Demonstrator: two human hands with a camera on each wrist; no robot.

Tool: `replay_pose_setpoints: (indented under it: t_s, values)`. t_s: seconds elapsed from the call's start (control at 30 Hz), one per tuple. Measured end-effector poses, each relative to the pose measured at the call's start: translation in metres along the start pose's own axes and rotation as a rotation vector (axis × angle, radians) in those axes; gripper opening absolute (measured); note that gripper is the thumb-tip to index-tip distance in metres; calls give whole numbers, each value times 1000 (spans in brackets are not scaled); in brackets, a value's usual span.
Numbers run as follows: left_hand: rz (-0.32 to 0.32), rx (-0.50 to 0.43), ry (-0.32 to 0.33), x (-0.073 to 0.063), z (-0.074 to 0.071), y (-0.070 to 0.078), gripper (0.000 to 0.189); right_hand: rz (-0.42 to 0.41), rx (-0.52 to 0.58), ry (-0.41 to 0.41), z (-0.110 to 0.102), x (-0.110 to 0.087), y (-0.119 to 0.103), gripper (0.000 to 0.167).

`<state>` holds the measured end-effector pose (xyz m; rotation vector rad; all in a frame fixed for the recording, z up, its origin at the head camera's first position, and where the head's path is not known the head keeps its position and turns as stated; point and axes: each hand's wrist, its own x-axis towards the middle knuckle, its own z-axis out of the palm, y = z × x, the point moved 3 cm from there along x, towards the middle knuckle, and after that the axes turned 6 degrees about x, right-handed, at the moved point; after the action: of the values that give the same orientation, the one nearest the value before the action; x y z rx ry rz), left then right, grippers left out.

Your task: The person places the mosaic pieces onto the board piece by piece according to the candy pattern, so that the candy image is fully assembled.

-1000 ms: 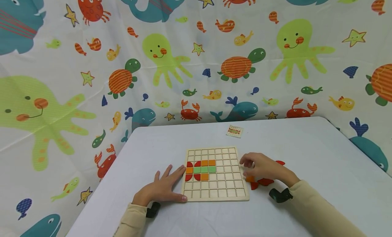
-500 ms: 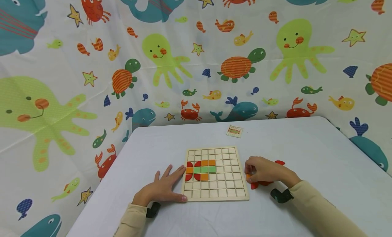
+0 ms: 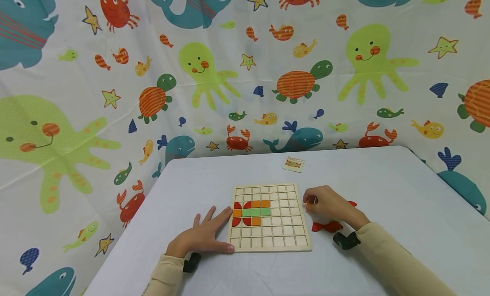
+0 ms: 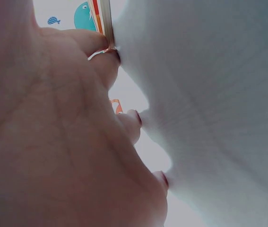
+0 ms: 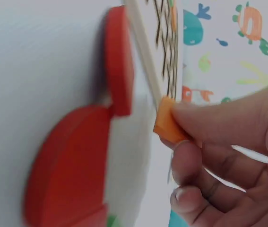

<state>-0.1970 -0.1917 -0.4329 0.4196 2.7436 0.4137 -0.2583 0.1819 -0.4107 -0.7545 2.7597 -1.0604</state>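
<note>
A square wooden grid board (image 3: pixel 283 240) lies on the white table, with red, orange and green tiles set in its left cells. My left hand (image 3: pixel 203 234) lies with spread fingers at the board's left edge, thumb at the lower left corner. Just right of the board, my right hand (image 3: pixel 329 204) pinches an orange square tile (image 5: pixel 169 124) between thumb and fingers. Below that hand are several loose red rounded pieces (image 3: pixel 327 226); in the right wrist view a red piece (image 5: pixel 72 165) lies close by.
A small pattern card (image 3: pixel 294 164) lies behind the board near the table's back edge. Part of another red piece (image 3: pixel 352 203) shows behind the right wrist. A cloth printed with sea animals (image 3: pixel 245 96) hangs behind the white table (image 3: pixel 199 177).
My right hand first reached down to the loose pieces, then lifted slightly away with the orange tile pinched in it. The red pieces beneath are more exposed. My left hand stays put.
</note>
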Motion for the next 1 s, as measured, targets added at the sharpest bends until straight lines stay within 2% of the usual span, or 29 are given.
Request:
replay_pose_setpoints:
  t_s: [0.13,0.3,0.47,0.77,1.0]
  values:
    - [-1,1,3,0,1,0,116,-31,42,39,1,8,-7,11]
    - [3,0,1,0,0,1,116,-45,136,17,10,16,-14,9]
    - [6,-5,-3,0,0,1,116,-56,173,3,19,21,-21,9]
    - [0,-18,-1,-2,-2,3,116,-28,284,-12,33,27,-34,9]
    - [4,-14,3,-2,-2,2,115,-64,279,-11,41,31,-43,6]
